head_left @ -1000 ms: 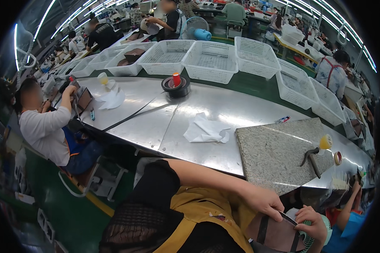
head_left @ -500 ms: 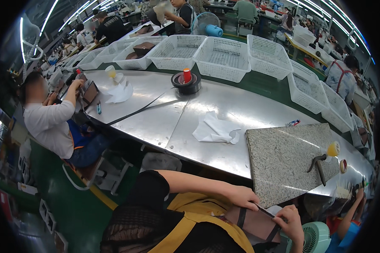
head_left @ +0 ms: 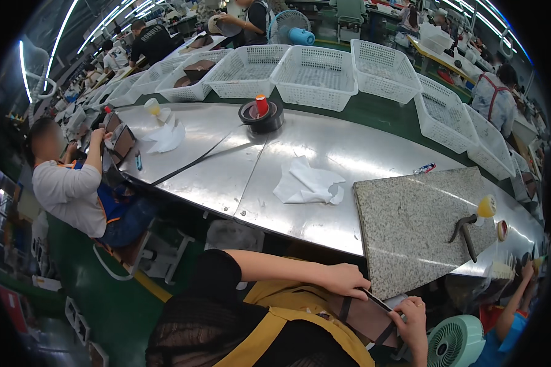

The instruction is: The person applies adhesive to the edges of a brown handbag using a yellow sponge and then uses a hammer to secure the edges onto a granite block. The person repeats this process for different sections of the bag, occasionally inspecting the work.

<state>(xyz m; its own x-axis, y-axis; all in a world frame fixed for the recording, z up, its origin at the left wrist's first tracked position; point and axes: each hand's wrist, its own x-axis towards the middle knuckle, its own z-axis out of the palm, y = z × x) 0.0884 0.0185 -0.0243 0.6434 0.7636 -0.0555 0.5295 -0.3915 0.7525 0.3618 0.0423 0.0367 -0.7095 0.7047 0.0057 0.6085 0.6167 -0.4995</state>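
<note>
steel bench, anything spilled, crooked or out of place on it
Nothing spilled or damaged. A crumpled white cloth lies loose mid-bench, and the hammer rests askew on the stone slab. Both hands, left and right, are on a brown piece below the bench.

Speckled grey stone slab (head_left: 419, 223), white crumpled cloth (head_left: 308, 184), white mesh baskets (head_left: 315, 76) (green belt beneath), shiny steel table (head_left: 226, 171).

I see a brown leather piece (head_left: 364, 318) with dark straps lying tilted across my lap, just below the table's near edge, with a thin dark strip (head_left: 376, 300) along its top.
</note>
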